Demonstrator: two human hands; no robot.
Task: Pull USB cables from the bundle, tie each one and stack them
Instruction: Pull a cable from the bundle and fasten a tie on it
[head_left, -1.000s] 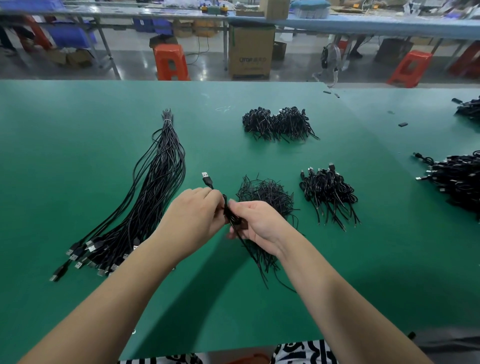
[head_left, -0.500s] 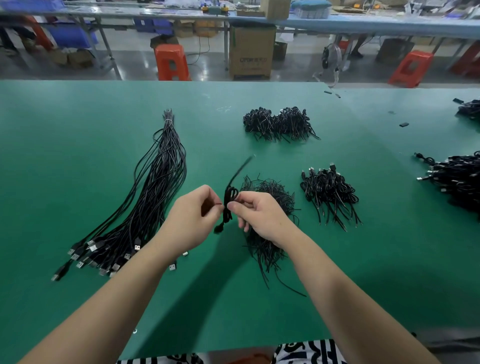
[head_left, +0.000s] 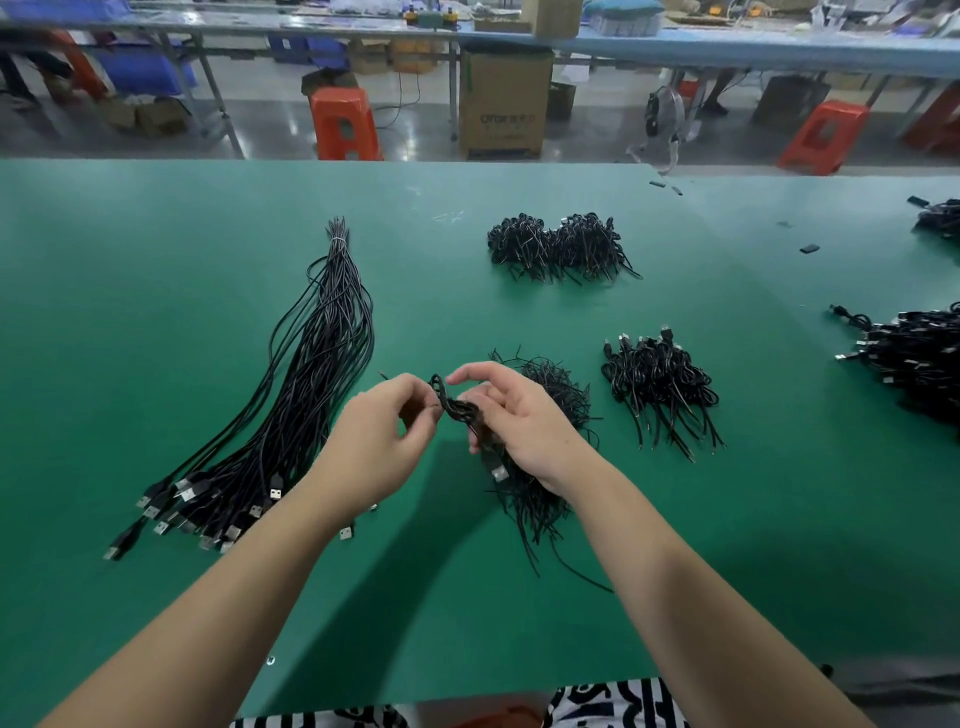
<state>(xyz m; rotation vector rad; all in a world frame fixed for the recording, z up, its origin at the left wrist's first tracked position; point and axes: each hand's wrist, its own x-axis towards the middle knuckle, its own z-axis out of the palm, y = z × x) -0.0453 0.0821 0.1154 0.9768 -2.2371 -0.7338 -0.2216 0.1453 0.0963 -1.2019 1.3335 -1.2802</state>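
Cable (head_left: 460, 410) coiled between our hands, axis slanting down-right, plug hanging below; left hand (head_left: 384, 441) pinches upper loop, right hand (head_left: 524, 421) nearer, fingers curled round coil.

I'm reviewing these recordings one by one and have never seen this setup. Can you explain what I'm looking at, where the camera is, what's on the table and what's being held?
There is no machine: a person works with bare hands, filmed by a wide-angle camera on their head that looks down at a green table. The left hand and right hand together hold one coiled black USB cable, its plug hanging below. To the left lies a long bundle of loose cables, tied at its far end. Under the right hand is a pile of thin black ties. Further right and beyond lie heaps of tied cables.
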